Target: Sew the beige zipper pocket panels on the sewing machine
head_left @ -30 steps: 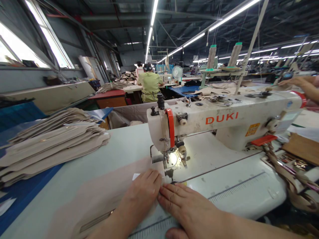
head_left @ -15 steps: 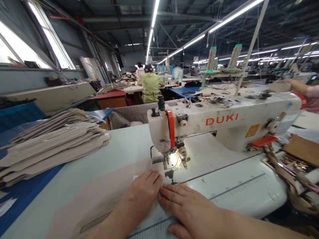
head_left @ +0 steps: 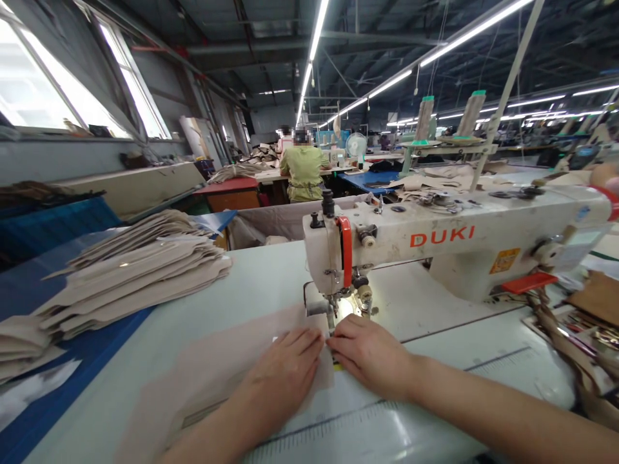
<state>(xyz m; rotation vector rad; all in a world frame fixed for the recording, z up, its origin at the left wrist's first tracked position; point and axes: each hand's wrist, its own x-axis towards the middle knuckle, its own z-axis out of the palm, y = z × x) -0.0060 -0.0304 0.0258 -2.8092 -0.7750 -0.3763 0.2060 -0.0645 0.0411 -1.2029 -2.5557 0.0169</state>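
A thin, pale pinkish-beige fabric piece (head_left: 207, 361) lies on the sewing table, its far edge reaching under the head of a white sewing machine (head_left: 387, 246). My left hand (head_left: 287, 364) rests flat on this fabric, fingers stretched forward, just in front of the needle area (head_left: 337, 304). At the fabric's right edge, beside the lit needle plate, my right hand (head_left: 370, 354) has its fingers bent and drawn together on the edge. The fingertips of both hands nearly meet. Under the left forearm, a slit-like darker strip (head_left: 200, 412) shows in the fabric.
Stacked beige fabric panels (head_left: 145, 270) lie on a blue surface at left. A printed ruler (head_left: 329, 425) runs along the table's front. Metal parts and straps fill a tray (head_left: 575, 335) at right. Thread cones (head_left: 424, 119) stand behind the machine. A person in a green shirt (head_left: 304, 169) sits ahead.
My right hand has moved forward toward the needle plate, and its fingers have drawn together from a flat spread. My left hand stays flat on the fabric. The whole view has shifted slightly.
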